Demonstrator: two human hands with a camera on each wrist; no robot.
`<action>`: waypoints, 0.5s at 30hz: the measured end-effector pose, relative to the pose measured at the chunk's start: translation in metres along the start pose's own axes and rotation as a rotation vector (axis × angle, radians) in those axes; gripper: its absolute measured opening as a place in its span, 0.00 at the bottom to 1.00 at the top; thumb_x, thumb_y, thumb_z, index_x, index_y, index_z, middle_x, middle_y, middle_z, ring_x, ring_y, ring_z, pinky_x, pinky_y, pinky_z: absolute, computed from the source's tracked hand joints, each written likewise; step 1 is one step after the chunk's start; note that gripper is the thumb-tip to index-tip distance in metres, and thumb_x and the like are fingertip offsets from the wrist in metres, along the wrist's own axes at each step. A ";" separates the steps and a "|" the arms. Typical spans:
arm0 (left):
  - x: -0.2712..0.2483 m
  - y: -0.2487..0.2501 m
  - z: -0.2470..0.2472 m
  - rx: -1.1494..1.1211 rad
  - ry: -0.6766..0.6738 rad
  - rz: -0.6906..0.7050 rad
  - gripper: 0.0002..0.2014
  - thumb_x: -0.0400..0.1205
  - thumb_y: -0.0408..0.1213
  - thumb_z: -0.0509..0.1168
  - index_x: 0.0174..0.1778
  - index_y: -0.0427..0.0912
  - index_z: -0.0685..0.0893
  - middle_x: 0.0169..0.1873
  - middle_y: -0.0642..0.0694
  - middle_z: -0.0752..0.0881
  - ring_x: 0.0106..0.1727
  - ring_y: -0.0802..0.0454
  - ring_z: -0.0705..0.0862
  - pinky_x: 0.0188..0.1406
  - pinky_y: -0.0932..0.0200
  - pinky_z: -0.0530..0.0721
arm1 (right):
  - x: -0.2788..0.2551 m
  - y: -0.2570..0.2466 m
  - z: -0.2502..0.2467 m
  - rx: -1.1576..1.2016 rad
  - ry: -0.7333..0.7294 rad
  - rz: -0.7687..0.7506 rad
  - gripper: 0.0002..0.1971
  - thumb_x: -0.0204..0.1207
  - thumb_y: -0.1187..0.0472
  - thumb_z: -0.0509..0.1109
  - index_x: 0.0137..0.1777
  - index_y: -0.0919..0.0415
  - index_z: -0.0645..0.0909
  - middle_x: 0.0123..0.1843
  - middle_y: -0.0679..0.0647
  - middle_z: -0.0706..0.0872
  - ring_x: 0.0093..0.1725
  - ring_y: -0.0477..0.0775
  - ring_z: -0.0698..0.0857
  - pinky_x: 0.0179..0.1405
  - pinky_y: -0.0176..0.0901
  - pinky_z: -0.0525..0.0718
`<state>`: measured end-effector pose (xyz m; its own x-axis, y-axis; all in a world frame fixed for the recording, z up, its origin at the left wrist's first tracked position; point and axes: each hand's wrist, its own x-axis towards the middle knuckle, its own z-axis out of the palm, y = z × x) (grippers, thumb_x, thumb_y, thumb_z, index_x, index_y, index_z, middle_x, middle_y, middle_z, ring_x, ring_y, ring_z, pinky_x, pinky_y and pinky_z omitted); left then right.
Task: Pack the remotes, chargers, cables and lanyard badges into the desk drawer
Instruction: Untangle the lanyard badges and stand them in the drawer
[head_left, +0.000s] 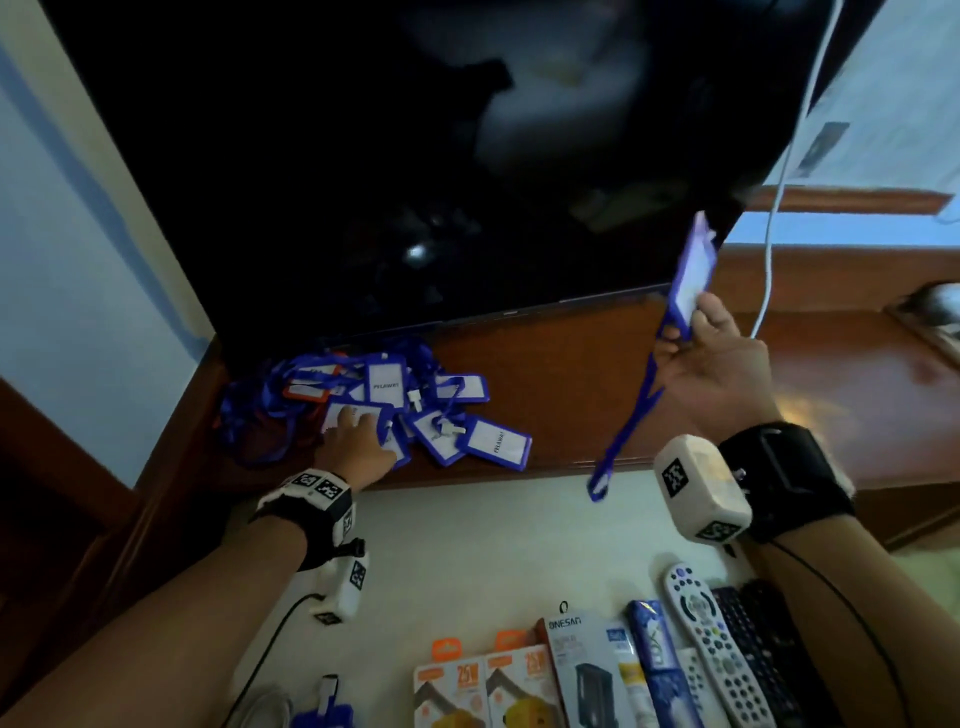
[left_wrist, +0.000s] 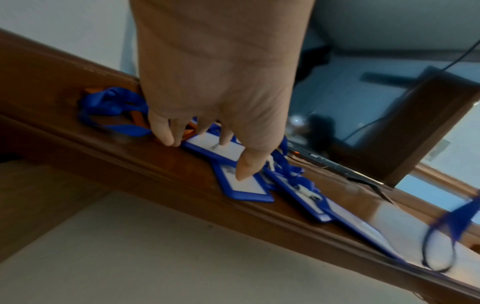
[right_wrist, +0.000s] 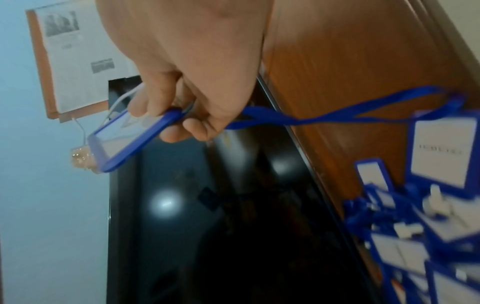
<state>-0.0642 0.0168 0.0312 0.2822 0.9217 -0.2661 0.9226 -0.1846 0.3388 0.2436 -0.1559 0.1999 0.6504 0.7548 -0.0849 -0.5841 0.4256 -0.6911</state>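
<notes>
A pile of blue-framed lanyard badges (head_left: 431, 410) (left_wrist: 244, 185) (right_wrist: 428, 205), one of them orange-framed, lies on the brown desk top (head_left: 571, 374) at the left, below the TV. My left hand (head_left: 353, 441) (left_wrist: 207, 148) rests on the pile's near side with fingers spread and straight, touching the card holders. My right hand (head_left: 696, 332) (right_wrist: 168, 121) is raised at the right and pinches one blue badge (head_left: 693, 275) (right_wrist: 124, 139) by its lower end. That badge's blue lanyard (head_left: 628, 421) (right_wrist: 324, 115) dangles down past the desk's front edge.
A large dark TV screen (head_left: 415, 156) stands at the back of the desk, and a white cable (head_left: 779, 197) hangs at its right. On the cream surface below the desk edge lie charger boxes (head_left: 488, 686), a white remote (head_left: 711, 634), black remotes (head_left: 758, 654) and another badge (head_left: 324, 712).
</notes>
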 end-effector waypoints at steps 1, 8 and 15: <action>-0.005 0.016 0.000 -0.036 0.031 0.049 0.31 0.77 0.47 0.67 0.76 0.44 0.68 0.80 0.40 0.57 0.76 0.35 0.66 0.70 0.44 0.72 | -0.001 0.001 -0.009 -0.055 0.017 0.033 0.11 0.80 0.72 0.59 0.44 0.56 0.78 0.38 0.57 0.86 0.30 0.52 0.78 0.34 0.40 0.73; -0.073 0.150 -0.015 -0.583 -0.041 0.432 0.19 0.87 0.52 0.54 0.59 0.43 0.83 0.54 0.47 0.87 0.54 0.51 0.85 0.51 0.56 0.78 | -0.033 0.026 -0.060 -0.314 -0.038 0.203 0.10 0.77 0.74 0.60 0.44 0.61 0.80 0.38 0.61 0.83 0.26 0.53 0.80 0.23 0.36 0.77; -0.141 0.208 -0.003 -1.083 -0.319 0.269 0.15 0.83 0.49 0.63 0.53 0.41 0.86 0.44 0.46 0.91 0.43 0.53 0.89 0.44 0.61 0.85 | -0.087 0.035 -0.091 -0.561 -0.134 0.239 0.15 0.70 0.80 0.63 0.46 0.60 0.79 0.42 0.59 0.86 0.35 0.55 0.83 0.31 0.44 0.77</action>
<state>0.0874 -0.1504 0.1416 0.6309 0.7405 -0.2314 0.1581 0.1693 0.9728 0.2108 -0.2518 0.1178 0.4454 0.8682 -0.2185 -0.3385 -0.0626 -0.9389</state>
